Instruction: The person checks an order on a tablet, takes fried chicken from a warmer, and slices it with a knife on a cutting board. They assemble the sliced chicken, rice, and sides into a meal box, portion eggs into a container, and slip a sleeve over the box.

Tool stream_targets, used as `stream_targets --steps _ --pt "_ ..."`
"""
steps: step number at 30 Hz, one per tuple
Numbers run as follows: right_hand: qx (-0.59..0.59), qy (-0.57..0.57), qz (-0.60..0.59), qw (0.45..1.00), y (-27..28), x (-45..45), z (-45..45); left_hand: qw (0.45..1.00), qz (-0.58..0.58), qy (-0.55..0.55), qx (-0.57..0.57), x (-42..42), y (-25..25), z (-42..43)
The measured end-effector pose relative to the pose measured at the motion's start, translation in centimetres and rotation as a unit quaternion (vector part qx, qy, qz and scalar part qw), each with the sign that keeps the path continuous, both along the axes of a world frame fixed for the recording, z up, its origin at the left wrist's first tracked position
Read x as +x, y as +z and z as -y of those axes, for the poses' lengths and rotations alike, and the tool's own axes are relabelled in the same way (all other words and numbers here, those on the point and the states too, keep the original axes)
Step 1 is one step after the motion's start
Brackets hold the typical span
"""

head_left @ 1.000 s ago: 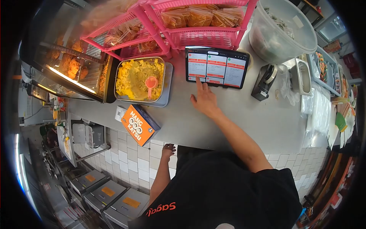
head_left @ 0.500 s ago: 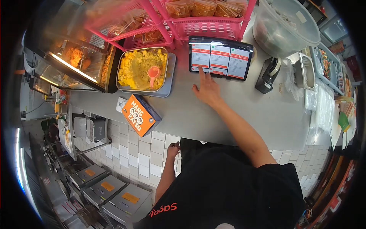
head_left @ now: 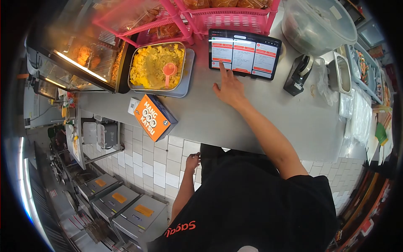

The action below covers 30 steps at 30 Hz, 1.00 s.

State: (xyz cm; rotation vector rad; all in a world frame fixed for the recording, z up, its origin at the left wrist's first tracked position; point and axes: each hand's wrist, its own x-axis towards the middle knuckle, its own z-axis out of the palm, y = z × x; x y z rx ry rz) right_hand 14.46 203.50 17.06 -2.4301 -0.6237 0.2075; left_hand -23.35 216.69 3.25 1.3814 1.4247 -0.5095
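My right hand (head_left: 230, 87) reaches over the steel counter to a tablet (head_left: 244, 54), its index finger at the lower left part of the lit screen. The other fingers are apart and hold nothing. White and red panels fill the screen. My left hand (head_left: 192, 162) hangs below the counter's edge, beside my body, over the tiled floor. Its fingers are loosely bent, and nothing shows in them. An orange box (head_left: 153, 118) with printed letters lies on the counter to the left. Behind it, a metal tray of yellow food (head_left: 156, 67) has a pink scoop (head_left: 169, 71) in it.
Pink racks (head_left: 228, 19) with bagged food stand at the back. A heated display case (head_left: 79, 59) is at the left. A tape dispenser (head_left: 299, 75), a clear tub (head_left: 319, 27), a metal container (head_left: 341, 73) and plastic bags (head_left: 357, 119) sit at the right.
The view has shifted, so the counter and its items appear higher. My right index finger stays at the tablet's lower left. My left hand has shifted slightly right, beside my body.
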Motion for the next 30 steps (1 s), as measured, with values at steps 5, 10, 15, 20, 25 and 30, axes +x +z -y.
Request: stream_targets --steps 5,10,15,20,25,30 --pt "0.012 -0.010 -0.009 1.000 -0.4 0.3 0.0 1.000 0.013 0.004 -0.006 0.9 0.4 -0.1" --pt "0.007 0.005 -0.024 1.000 0.0 0.5 0.3 1.000 0.006 -0.021 -0.020 2.1 1.0 0.1" --pt "-0.001 0.006 -0.035 0.999 0.2 0.5 0.5 0.999 0.004 -0.023 -0.023 2.3 1.1 0.1" --pt "0.007 0.007 -0.031 0.999 0.2 0.4 0.7 0.999 0.007 -0.028 -0.028 2.3 0.6 -0.2" --pt "0.001 0.005 -0.033 0.999 0.2 0.4 0.7 1.000 0.015 -0.025 0.009 2.4 0.6 -0.1" --pt "0.001 0.004 -0.035 0.999 0.2 0.4 0.6 1.000 0.019 -0.023 0.007 2.6 0.6 -0.2"
